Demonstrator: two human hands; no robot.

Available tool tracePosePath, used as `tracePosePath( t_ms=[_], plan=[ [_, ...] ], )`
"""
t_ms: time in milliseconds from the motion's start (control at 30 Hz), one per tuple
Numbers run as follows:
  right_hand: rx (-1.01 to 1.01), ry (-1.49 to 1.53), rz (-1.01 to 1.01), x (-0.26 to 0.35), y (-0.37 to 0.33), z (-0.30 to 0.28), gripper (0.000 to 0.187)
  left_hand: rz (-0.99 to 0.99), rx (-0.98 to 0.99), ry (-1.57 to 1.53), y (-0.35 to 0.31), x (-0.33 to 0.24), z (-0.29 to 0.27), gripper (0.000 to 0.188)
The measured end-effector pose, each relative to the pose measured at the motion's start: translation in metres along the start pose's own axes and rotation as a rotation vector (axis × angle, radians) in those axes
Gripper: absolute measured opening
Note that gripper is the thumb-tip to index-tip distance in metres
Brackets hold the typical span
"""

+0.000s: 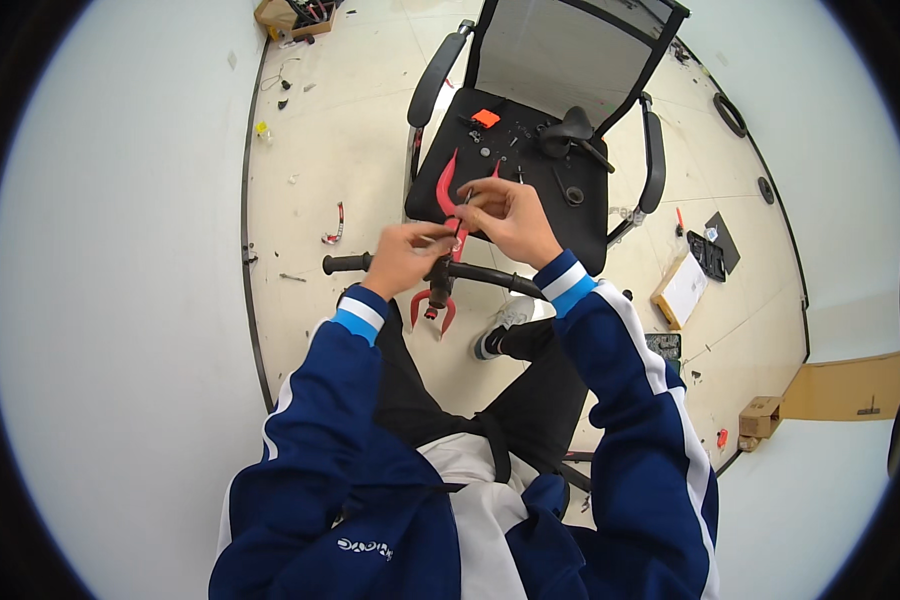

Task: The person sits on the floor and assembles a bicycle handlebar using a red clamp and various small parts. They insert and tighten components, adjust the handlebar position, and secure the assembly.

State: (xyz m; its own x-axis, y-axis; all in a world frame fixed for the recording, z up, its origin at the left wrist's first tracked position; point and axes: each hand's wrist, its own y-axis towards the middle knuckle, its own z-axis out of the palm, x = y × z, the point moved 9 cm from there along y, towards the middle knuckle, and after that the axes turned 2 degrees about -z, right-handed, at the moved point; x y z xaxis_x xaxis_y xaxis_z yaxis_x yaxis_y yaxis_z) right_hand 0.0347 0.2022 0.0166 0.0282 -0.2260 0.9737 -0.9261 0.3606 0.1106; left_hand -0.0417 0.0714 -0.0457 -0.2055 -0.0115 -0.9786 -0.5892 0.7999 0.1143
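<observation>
My left hand (406, 259) and my right hand (516, 222) come together over the front of the chair seat, fingers pinched. Between their fingertips is a thin dark rod (459, 228); its exact kind is too small to tell. My right fingers grip its upper part, and the left fingertips close at its lower end. Just below the hands lies a red bike fork (448, 188), its prongs reaching over the seat. A black handlebar (498, 277) with a rubber grip (345, 264) crosses beneath my wrists. Another red forked part (448, 312) shows between my legs.
The black mesh office chair (580, 235) holds a bike saddle (567, 133), an orange-and-black piece (484, 119), a black ring (573, 195) and several small parts. On the floor at right are an open tool case (707, 257) and a white board (682, 290). Cardboard boxes (760, 416) sit farther right.
</observation>
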Motion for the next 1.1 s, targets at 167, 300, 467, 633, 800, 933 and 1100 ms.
tracePosePath(
  t_ms=[167,300,467,633,800,933,1100],
  plan=[
    [-0.004,0.070,0.008,0.009,0.009,0.014,0.029,0.148,-0.072,0.464,-0.013,0.024,-0.047,0.033],
    [0.007,0.002,0.025,0.003,0.011,0.020,0.030,-0.305,0.170,0.472,-0.024,0.063,-0.027,0.047],
    [0.020,-0.037,0.024,0.017,0.006,0.017,0.030,0.066,0.085,0.617,-0.019,0.006,-0.013,0.042],
    [0.002,-0.015,0.051,0.000,0.001,0.009,0.031,0.055,0.104,0.689,-0.015,0.011,-0.008,0.040],
    [-0.005,0.060,0.047,-0.012,0.002,0.008,0.032,0.070,0.083,0.681,-0.016,0.015,-0.009,0.039],
    [0.011,0.047,0.047,-0.009,0.002,0.010,0.030,0.095,0.063,0.684,-0.017,0.009,-0.009,0.037],
    [0.031,-0.015,0.040,-0.007,0.003,0.008,0.029,0.032,0.070,0.519,-0.014,0.004,-0.009,0.025]
  ],
)
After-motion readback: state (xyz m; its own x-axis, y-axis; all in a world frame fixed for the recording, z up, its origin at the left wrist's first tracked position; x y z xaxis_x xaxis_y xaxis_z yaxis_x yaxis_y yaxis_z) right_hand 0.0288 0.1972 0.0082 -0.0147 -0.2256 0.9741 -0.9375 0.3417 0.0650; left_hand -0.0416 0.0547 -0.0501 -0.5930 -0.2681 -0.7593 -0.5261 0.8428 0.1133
